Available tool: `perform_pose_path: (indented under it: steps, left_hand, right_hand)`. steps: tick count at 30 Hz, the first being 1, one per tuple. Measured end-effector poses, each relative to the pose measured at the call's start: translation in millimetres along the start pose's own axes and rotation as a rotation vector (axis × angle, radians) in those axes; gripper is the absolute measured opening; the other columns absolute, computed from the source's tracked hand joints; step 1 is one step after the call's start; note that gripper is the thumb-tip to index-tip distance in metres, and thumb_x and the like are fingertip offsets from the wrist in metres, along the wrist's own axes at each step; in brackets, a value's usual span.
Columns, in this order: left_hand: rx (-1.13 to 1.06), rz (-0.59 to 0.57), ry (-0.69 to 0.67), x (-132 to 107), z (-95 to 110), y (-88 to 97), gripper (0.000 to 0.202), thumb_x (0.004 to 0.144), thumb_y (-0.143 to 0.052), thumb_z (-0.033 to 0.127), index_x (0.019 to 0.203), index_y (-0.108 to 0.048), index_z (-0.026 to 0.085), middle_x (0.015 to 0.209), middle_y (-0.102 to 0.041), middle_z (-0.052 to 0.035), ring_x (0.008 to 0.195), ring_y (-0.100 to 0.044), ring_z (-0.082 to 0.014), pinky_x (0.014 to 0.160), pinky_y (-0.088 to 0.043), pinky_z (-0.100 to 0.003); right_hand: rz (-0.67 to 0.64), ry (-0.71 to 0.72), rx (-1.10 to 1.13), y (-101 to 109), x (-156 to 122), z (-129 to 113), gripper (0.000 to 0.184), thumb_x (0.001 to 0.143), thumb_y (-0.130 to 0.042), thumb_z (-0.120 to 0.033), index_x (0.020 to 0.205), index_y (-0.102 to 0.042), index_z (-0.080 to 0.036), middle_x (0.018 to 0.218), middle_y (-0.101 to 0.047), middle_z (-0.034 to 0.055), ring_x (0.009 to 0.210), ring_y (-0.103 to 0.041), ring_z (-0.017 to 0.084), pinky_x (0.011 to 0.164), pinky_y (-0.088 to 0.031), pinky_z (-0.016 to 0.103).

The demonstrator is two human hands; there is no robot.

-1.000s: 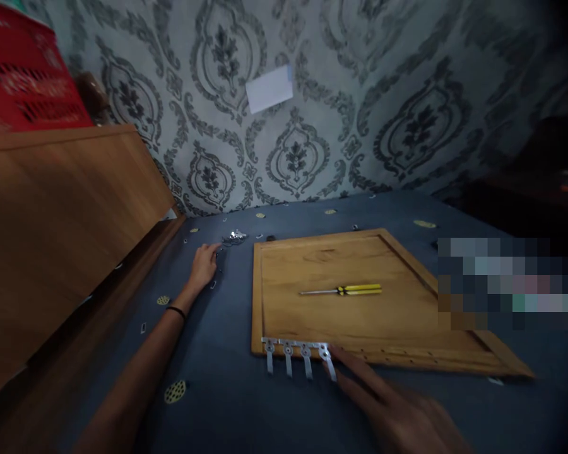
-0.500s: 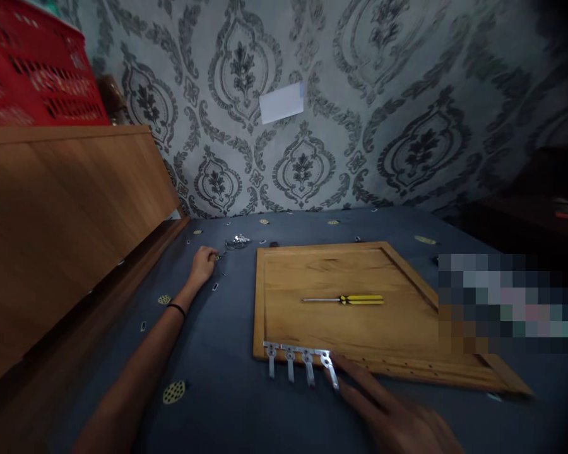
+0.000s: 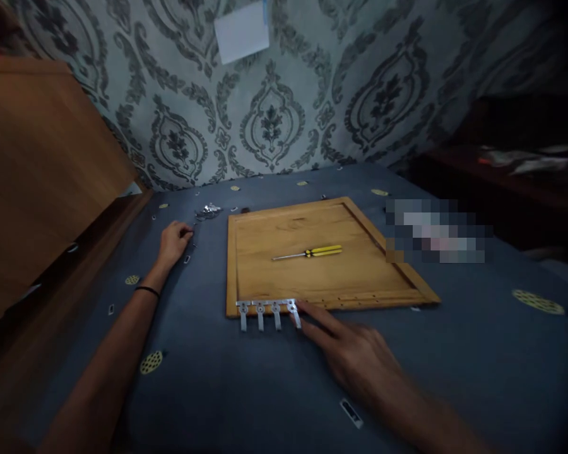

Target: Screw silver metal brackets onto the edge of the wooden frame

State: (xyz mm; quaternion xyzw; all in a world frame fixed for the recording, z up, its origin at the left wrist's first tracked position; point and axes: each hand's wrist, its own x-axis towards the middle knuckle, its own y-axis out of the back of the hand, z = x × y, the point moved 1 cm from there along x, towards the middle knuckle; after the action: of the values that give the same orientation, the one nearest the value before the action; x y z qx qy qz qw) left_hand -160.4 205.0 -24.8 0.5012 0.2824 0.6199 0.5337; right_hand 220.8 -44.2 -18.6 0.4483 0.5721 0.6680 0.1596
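Note:
My left hand rests on the dark blue patterned cloth, fingers closed in a pinch; what they hold is too small to make out. Just beyond it lies a small heap of shiny metal hardware. My right hand reaches in from the lower right, thumb and fingertips closed on the rightmost T-shaped metal bracket. That bracket is at the near edge of a wooden panel, in a row with several like it, their arms hanging over the edge. A yellow-handled screwdriver lies on the panel.
Several small dark holes run along the panel's near rail, right of the brackets. A wooden cabinet stands at left. Behind is a patterned wall with a white sheet. A blurred-out item lies right of the panel.
The view has tilted down and turned right, so everything sits higher and further left. My right hand shows more fully and stays at the rightmost bracket; my left hand keeps near the hardware.

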Motion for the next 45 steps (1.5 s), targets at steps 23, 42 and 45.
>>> perform_pose_path:
  steps: [23, 42, 45]
  left_hand:
    - [0.075, 0.105, 0.008, -8.6, 12.6, 12.5, 0.013, 0.086, -0.056, 0.029, 0.078, -0.064, 0.021, 0.088, -0.065, -0.0084, 0.089, -0.062, -0.0277, 0.085, -0.048, -0.038]
    - [0.168, 0.033, 0.022, -13.2, 16.0, 16.6, 0.024, 0.090, -0.047, 0.035, 0.090, -0.065, 0.019, 0.100, -0.067, -0.0102, 0.101, -0.062, -0.0272, 0.092, -0.048, -0.037]
    - [0.127, 0.035, 0.022, -15.8, 23.3, 21.6, 0.028, 0.086, -0.043, 0.041, 0.085, -0.063, 0.020, 0.093, -0.065, -0.0100, 0.095, -0.061, -0.0286, 0.087, -0.049, -0.040]
  right_hand:
    - [-0.066, -0.038, 0.007, 0.8, -2.2, -0.2, 0.060, 0.074, -0.056, 0.008, 0.122, -0.074, -0.024, 0.138, -0.071, 0.0074, 0.070, -0.076, 0.014, 0.058, -0.057, 0.025]
    - [-0.199, -0.091, 0.044, 1.8, -2.3, -1.2, 0.058, 0.079, -0.053, 0.007, 0.124, -0.072, -0.024, 0.145, -0.066, 0.0080, 0.081, -0.078, 0.017, 0.067, -0.061, 0.027]
    - [-0.348, -0.127, 0.077, 5.4, -0.4, -2.5, 0.057, 0.086, -0.052, 0.002, 0.133, -0.067, -0.025, 0.152, -0.060, 0.0097, 0.092, -0.078, 0.022, 0.076, -0.064, 0.036]
